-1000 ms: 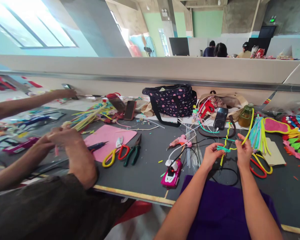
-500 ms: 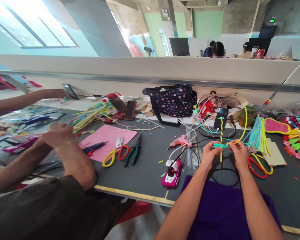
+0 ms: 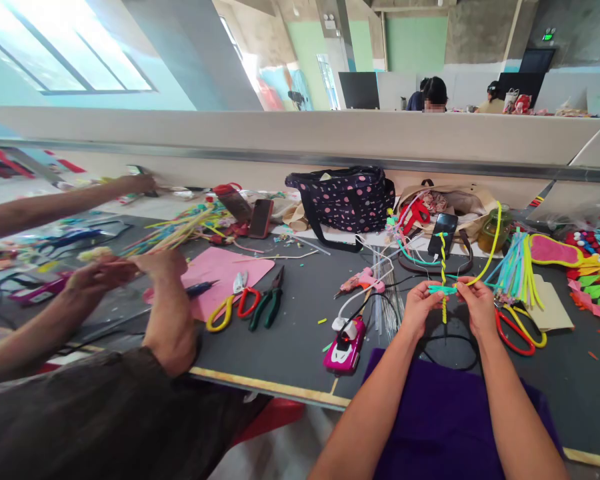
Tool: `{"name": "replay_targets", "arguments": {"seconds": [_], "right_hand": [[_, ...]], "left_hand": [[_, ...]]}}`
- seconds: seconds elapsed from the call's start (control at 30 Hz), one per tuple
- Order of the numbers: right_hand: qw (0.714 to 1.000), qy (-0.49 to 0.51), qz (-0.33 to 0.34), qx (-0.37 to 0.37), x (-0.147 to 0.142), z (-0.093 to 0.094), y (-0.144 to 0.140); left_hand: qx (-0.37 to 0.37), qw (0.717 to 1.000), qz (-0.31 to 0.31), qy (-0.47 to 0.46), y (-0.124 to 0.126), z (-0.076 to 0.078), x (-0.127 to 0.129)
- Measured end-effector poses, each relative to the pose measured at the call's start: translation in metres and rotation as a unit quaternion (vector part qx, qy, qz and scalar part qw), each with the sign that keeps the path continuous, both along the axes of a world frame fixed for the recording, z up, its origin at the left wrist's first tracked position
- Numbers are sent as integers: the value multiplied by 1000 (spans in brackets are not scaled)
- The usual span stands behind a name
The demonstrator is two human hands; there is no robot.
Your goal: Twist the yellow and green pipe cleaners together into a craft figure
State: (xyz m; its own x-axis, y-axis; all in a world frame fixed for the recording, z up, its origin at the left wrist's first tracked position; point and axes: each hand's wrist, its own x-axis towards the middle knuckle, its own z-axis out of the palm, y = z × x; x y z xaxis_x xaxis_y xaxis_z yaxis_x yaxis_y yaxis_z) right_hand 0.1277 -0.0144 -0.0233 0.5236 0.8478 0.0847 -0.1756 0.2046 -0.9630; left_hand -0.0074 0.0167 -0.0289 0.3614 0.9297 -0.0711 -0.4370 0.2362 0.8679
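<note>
Turquoise strips (image 3: 443, 290) run crosswise over a twisted yellow stem (image 3: 443, 257), and both are held up above the near right part of the bench (image 3: 300, 347). A second ago that stem leaned and the hands sat unevenly, the right one higher and farther off; now it stands about upright, with the two hands level and close in on either side. I'd say that gives a steadier hold on the crossing, which looks to be what matters in this piece of work.

The left hand (image 3: 423, 303) has its fingers pinched on the left end of the strips. The right hand (image 3: 475, 303) has its fingers closed just right of the crossing, on the yellow strand (image 3: 497, 233), as far as I can tell; its loose end curves up and has swung a little rightward in the last half second, in front of the jar.

That glass jar (image 3: 489, 239) looks partly filled with something amber. Left of it, a beige bag (image 3: 483, 197) gapes, with bunched patterned cloth inside and red ribbon at its mouth. Farther left sits a dark spotted bag (image 3: 345, 200), something pale showing at its top. Beyond that tilts a red-lidded tumbler (image 3: 234, 204); what it holds, I can't tell.
</note>
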Motion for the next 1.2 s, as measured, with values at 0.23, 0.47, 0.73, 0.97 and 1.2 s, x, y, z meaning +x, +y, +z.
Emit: {"name": "replay_targets", "arguments": {"seconds": [0.23,0.47,0.73,0.97,1.2], "right_hand": [[1000,-11,-1,-15,2,-10,4],[999,-38,-24,-8,3,-12,5],[1000,14,-16,-17,-1,-7,3],[997,58,44,-29,-5,-2,0],[995,64,67,-22,-10,4,-3]], "left_hand": [[-5,1000,2,3,0,0,0],[-5,1000,-14,6,-1,1,1],[-21,999,16,-21,2,1,1],[-6,997,64,-32,3,3,1],[8,994,96,-47,6,-2,2]]}}
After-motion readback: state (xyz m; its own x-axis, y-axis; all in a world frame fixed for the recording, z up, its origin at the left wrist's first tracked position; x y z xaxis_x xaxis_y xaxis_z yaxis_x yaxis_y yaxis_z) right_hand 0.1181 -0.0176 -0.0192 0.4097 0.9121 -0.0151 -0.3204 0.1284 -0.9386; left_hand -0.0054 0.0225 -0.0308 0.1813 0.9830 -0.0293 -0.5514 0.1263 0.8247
